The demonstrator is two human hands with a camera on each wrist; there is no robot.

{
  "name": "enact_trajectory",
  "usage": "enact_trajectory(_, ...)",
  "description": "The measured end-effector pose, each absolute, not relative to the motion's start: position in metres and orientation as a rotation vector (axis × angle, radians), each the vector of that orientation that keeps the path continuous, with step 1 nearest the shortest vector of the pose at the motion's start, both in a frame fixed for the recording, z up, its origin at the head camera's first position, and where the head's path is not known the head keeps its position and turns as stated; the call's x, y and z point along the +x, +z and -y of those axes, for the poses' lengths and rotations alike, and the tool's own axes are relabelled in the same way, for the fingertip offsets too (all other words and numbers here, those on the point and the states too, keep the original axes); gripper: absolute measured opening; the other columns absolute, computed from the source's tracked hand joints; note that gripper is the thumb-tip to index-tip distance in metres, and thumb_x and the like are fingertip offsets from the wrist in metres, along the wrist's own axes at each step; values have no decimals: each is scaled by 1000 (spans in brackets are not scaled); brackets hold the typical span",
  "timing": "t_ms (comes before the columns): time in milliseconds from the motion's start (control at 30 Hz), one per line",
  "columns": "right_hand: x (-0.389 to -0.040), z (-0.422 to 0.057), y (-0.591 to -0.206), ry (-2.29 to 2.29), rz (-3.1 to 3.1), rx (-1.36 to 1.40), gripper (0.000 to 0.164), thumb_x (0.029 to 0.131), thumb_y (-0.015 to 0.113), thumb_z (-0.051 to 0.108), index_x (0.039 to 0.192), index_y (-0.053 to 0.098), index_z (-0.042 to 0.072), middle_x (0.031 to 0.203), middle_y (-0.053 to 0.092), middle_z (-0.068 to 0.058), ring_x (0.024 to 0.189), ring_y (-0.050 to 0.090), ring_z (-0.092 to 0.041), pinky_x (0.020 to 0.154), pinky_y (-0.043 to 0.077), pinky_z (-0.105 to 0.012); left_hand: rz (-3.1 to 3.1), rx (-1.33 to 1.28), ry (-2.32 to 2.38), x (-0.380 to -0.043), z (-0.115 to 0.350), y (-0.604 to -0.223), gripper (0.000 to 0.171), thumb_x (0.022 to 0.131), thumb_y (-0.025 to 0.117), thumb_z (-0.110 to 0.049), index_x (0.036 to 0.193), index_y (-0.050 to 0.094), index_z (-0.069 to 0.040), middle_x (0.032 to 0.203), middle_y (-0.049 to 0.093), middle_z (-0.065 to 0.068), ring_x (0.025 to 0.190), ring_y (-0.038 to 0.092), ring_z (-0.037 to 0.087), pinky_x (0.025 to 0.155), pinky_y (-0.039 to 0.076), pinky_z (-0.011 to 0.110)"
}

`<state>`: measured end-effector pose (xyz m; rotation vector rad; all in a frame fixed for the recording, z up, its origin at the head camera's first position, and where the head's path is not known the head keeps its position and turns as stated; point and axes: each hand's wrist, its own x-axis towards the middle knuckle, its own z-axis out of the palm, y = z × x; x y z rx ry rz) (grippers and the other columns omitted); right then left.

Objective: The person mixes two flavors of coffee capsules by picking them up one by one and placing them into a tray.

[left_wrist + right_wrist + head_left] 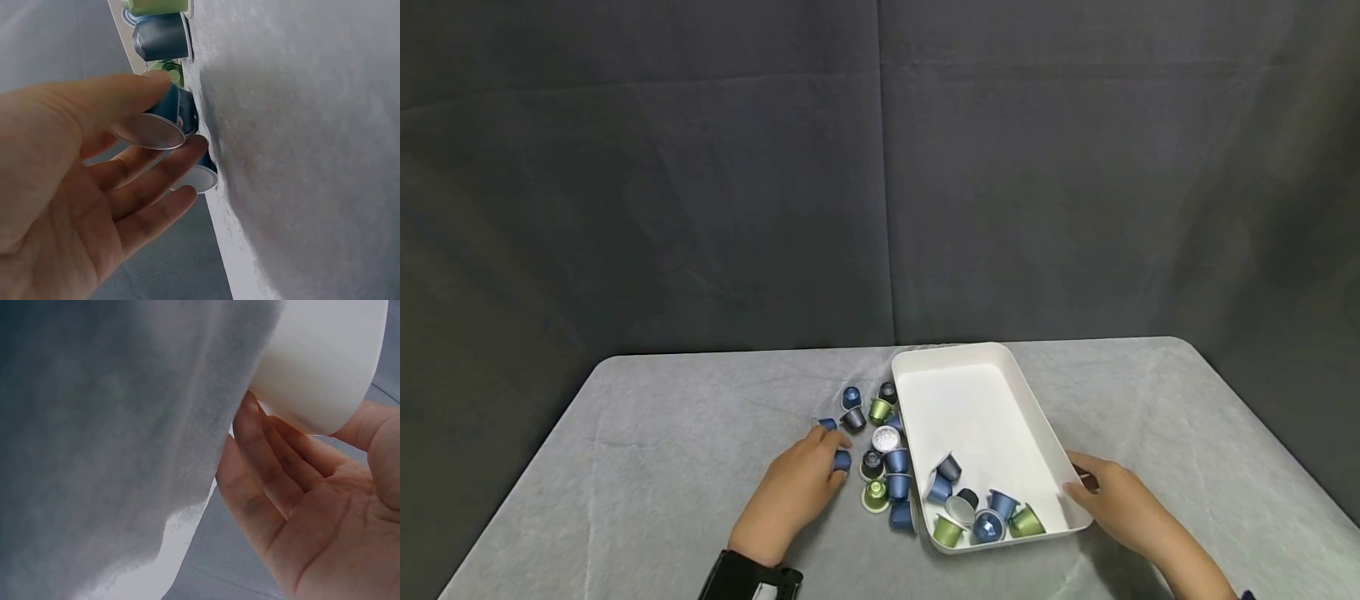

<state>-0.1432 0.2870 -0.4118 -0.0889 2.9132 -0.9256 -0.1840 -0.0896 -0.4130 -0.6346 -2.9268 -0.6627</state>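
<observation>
My left hand point(797, 485) pinches a blue coffee capsule point(150, 132) between thumb and fingers, its flat lid facing the palm in the left wrist view. Another blue capsule point(827, 423) lies just beyond the fingertips. To the right of this hand, several blue, green and dark capsules point(897, 487) form a loose cluster along the tray's left side. The white tray point(977, 400) holds several capsules point(988, 527) gathered at its near end. At the tray's right wall, my right hand point(1112, 498) grips the edge, thumb at the rim and fingers low against the outside.
A grey cloth point(685, 467) covers the table, whose rounded far corners show. Behind it hangs a dark grey curtain point(737, 208). A black band point(748, 577) is worn on the left wrist.
</observation>
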Motion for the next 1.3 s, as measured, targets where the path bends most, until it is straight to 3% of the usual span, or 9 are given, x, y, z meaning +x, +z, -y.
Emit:
enact_trajectory(167,-144,-287,-411,-932,-2904,-76,45,92,66,5,130,54,-15,108,68,-22,91,67,-29,75,54,-46,2911,-633,-660,-183,85,-410,37,84,78,-9,118,62,-5,111,63,10,96,65,29,78,53,45)
enact_trajectory(400,-144,-287,-412,-939,-2896,-72,44,92,66,5,129,54,-15,108,68,-23,91,67,-30,75,55,-46,2851,-682,-645,-180,79,-405,40,83,79,-7,118,61,-4,106,63,9,94,65,26,76,53,44)
enact_trajectory(900,-143,-288,-414,-939,-2923,-99,43,91,66,4,128,55,-15,107,69,-21,89,67,-27,75,54,-43,2751,-838,-594,-173,61,-398,30,85,79,-14,110,64,-10,98,60,-1,83,60,16,69,52,36)
enact_trajectory(1300,-143,-287,-413,-938,-2914,-87,44,91,66,4,129,54,-15,107,68,-22,91,67,-29,77,54,-46,2639,-998,-507,-162,42,-395,29,88,76,-14,114,63,-11,109,60,0,98,62,16,81,54,32)
